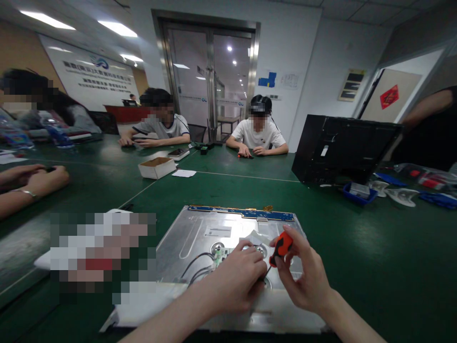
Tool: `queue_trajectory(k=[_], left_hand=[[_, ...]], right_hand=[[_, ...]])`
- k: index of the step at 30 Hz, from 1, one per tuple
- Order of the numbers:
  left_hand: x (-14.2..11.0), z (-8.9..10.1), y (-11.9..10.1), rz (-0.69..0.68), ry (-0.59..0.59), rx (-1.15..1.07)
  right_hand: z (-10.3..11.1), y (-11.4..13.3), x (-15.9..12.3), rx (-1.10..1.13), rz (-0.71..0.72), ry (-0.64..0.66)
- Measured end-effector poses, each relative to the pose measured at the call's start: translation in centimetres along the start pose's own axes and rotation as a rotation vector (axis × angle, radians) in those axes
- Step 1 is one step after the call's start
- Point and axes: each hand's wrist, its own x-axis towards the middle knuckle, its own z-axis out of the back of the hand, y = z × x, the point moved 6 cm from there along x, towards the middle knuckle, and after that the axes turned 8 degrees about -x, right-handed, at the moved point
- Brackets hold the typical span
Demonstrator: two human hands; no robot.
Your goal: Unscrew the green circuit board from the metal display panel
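Evidently, the orange-and-black screwdriver (283,243) is above the right part of the metal panel (191,231), its handle in the right hand (309,271) and its shaft slanting down toward the curled fingers of the left hand (240,276). A green circuit board (220,256) sits on the panel, partly behind the left hand. A blue strip (264,216) lines the panel's far edge. Past its right edge stretches green tabletop (360,267); well beyond the far right corner stands a black casing (342,147). The right thumb and fingertips pinch the handle; the left fingers bend close over the panel, and whether they grip anything cannot be told.
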Motion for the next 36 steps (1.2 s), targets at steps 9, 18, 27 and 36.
queue_trajectory(k=[9, 18, 27, 36], left_hand=[[-0.07, -0.08, 0.05, -0.003, -0.013, 0.018], [-0.07, -0.07, 0.05, -0.006, -0.010, -0.003], [-0.10, 0.09, -0.08, 0.003, -0.001, -0.018], [-0.10, 0.09, -0.16, -0.013, 0.004, -0.011]], right_hand=[[-0.06, -0.25, -0.18, -0.060, 0.011, -0.055], [0.13, 0.14, 0.11, 0.025, 0.008, -0.015], [0.06, -0.41, -0.62, -0.058, 0.002, -0.083], [0.10, -0.08, -0.43, 0.006, -0.011, -0.017]])
